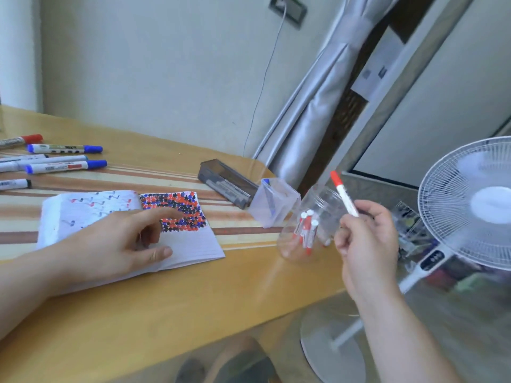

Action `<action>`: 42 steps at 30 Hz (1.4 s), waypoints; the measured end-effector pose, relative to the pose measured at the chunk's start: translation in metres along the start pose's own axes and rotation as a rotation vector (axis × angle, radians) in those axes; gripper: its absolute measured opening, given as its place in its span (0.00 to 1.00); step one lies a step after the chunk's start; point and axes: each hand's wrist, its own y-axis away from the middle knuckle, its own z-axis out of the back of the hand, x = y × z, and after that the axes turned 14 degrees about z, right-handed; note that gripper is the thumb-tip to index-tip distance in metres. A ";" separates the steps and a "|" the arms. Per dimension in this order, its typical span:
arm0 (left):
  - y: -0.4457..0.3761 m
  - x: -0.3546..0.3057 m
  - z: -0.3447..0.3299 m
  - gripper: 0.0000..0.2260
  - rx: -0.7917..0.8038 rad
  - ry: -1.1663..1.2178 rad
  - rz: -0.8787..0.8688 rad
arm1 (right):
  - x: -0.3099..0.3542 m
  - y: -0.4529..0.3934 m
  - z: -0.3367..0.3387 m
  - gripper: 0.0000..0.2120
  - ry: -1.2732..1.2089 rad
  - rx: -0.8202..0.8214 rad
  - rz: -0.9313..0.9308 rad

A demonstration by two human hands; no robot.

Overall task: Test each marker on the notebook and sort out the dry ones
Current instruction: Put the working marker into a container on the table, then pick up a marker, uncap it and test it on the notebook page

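My right hand [365, 239] pinches a capped red marker [344, 193] above the clear jar [309, 228] of red markers; my left hand [124, 244], fingers relaxed, steadies the notebook [193, 244]. Sorting step, apparently: next, lower it into the jar's mouth.

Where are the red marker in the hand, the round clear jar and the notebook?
red marker [343, 193], head view, on the white barrel below the red cap.
jar [290, 250], head view, on its clear lower wall.
notebook [193, 244], head view, on the blank lower part of the right page.
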 end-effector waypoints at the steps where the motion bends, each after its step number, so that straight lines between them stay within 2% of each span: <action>1: 0.000 -0.001 0.001 0.25 0.001 -0.003 -0.004 | -0.003 -0.008 0.001 0.14 0.028 0.000 -0.026; 6: 0.001 0.005 0.002 0.16 0.002 -0.015 0.017 | -0.008 -0.010 -0.007 0.24 0.126 0.059 0.002; 8: -0.001 0.006 0.002 0.10 0.004 -0.042 0.022 | -0.010 0.003 -0.018 0.25 0.144 0.151 0.046; 13: -0.002 0.008 0.005 0.08 0.042 -0.131 0.044 | -0.045 0.045 -0.063 0.23 0.320 0.674 0.157; 16: -0.001 0.007 0.011 0.11 0.060 -0.166 0.089 | -0.067 0.060 -0.102 0.18 0.366 0.993 0.195; 19: -0.002 0.009 0.017 0.15 0.025 -0.207 0.143 | -0.088 0.059 -0.145 0.14 0.413 1.219 0.283; 21: -0.004 0.013 0.020 0.12 -0.006 -0.248 0.189 | -0.100 0.055 -0.172 0.11 0.417 1.316 0.344; 23: -0.005 0.017 0.023 0.11 -0.014 -0.284 0.250 | -0.110 0.048 -0.195 0.07 0.436 1.375 0.432; 27: -0.012 0.009 0.044 0.10 0.097 -0.240 0.491 | -0.126 0.041 -0.221 0.19 0.430 1.469 0.511; 30: -0.006 -0.008 0.084 0.07 0.219 -0.185 0.615 | -0.140 0.050 -0.221 0.20 0.332 1.389 0.489; 33: 0.025 -0.025 0.132 0.04 0.257 -0.291 0.683 | -0.146 0.049 -0.217 0.17 0.252 1.358 0.466; 37: 0.103 -0.017 0.171 0.21 0.398 -0.515 0.912 | -0.149 0.040 -0.210 0.15 0.208 1.410 0.433; 39: 0.135 -0.007 0.167 0.24 0.422 -0.602 0.998 | -0.148 0.039 -0.208 0.14 0.207 1.420 0.418; 40: 0.145 0.001 0.164 0.22 0.406 -0.630 1.006 | -0.146 0.040 -0.207 0.13 0.205 1.419 0.414; 42: 0.147 0.006 0.155 0.12 0.321 -0.665 0.961 | -0.145 0.042 -0.208 0.13 0.198 1.411 0.421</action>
